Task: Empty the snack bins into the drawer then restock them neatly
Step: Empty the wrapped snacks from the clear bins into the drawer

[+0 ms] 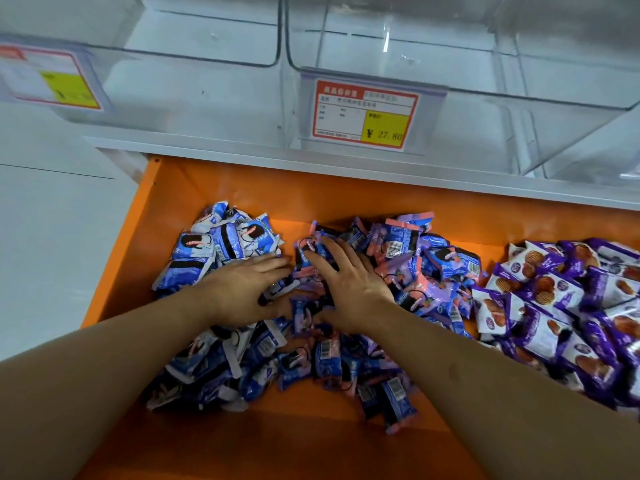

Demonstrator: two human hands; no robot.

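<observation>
An orange drawer (214,188) stands pulled out below the shelf, heaped with small snack packets. Blue-and-white packets (221,240) lie at the left, blue-and-pink packets (419,268) in the middle, purple waffle packets (561,299) at the right. My left hand (242,289) lies flat, fingers straight, on the pile between the blue-and-white and blue-and-pink packets. My right hand (349,285) rests beside it with fingers spread on the blue-and-pink packets. Above, two clear plastic bins, the left one (194,39) and the middle one (450,64), hold nothing.
A price tag (365,114) reading 27.80 hangs on the middle bin's front; another tag (52,79) hangs at the far left. A white shelf edge (311,161) runs between bins and drawer. Part of a third clear bin (595,157) shows at right. Pale floor lies left of the drawer.
</observation>
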